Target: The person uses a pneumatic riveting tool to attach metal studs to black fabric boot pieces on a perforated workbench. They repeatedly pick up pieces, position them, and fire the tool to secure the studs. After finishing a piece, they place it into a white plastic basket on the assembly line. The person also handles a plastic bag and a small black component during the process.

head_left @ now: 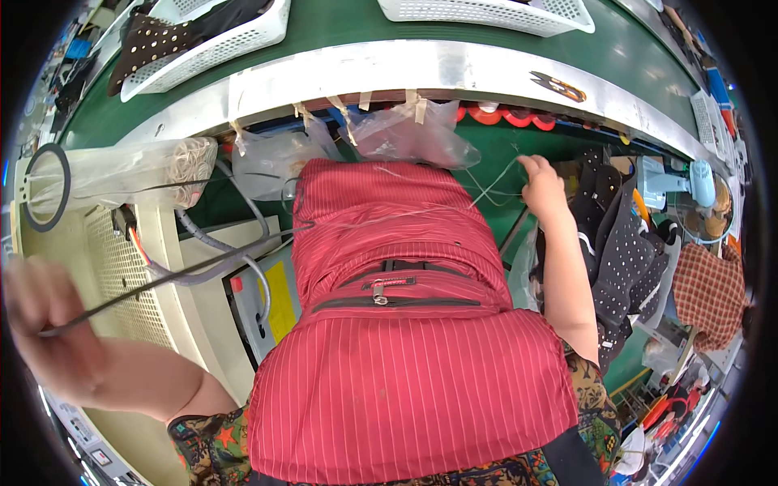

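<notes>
The green tabletop lies beyond both hands, too far forward to take any slack that drops between them. The red striped cloth fills the space between the hands; its folds and zip could catch a strand drawn across them, and its pale stripes could hide a fine one.

The dark dotted cloth hangs just right of the right forearm, so an outward sweep of the elbow might drag it. The clear bag with a ring sits ahead of the left hand, and the grey hose curves to that hand's right; either could snag a line passing close by, though I cannot tell whether anything touches them.

The left hand is blurred, with fingers apparently curled round one end of the dark strip, which slants away to its right, over the hose and onto the cloth. A loose grip or a sharp pull could let it slip free.

The snips rest ahead of the right hand; reaching for them while gripping strands might cause a tangle.

The right hand is nearly closed, fingertips pinching pale threads that trail to its left, crossing one another. Uneven tension could knot or snap them; whether they join the strip is unclear.
</notes>
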### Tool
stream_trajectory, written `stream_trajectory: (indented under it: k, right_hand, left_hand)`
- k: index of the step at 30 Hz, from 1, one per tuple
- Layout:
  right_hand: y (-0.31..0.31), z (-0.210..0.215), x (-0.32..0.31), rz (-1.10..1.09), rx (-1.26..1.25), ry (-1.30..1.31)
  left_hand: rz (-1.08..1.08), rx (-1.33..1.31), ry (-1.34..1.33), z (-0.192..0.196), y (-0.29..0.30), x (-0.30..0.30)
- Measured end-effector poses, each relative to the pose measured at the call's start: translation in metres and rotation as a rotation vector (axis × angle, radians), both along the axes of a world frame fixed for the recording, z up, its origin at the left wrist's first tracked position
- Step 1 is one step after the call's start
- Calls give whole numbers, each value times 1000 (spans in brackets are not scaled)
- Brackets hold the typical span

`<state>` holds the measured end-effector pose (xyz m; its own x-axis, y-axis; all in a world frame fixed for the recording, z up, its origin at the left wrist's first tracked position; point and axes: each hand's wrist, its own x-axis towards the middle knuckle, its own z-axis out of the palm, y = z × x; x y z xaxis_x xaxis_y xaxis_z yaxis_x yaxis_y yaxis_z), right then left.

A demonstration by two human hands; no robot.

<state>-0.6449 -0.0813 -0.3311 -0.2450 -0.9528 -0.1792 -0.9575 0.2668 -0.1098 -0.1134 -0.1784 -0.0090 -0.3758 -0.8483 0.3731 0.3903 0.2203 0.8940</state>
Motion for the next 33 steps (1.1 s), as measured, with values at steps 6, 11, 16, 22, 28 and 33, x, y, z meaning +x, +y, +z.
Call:
stream_trajectory:
  k: [6, 11, 16, 22, 28, 33]
  right_hand:
    - [8, 84, 7, -71, -270, -43]
    - [29, 99, -38, -438, -228, -763]
    - [40, 109, -44, -435, -724, -281]
    - [-2, 122, -40, -244, -736, -288]
    - [-86, 83, -54, 47, -808, 40]
    - [-112, 59, -67, -90, -707, 46]
  left_hand:
    - [162, -181, -578, -87, 27, -144]
    - [-14, -168, -732, -115, 19, -158]
    - [36, -107, -762, -137, 18, -149]
    - [3, 45, -703, -144, 22, -151]
    - [-41, 55, -730, -147, 33, -157]
    - [17, 139, -758, -151, 38, -152]
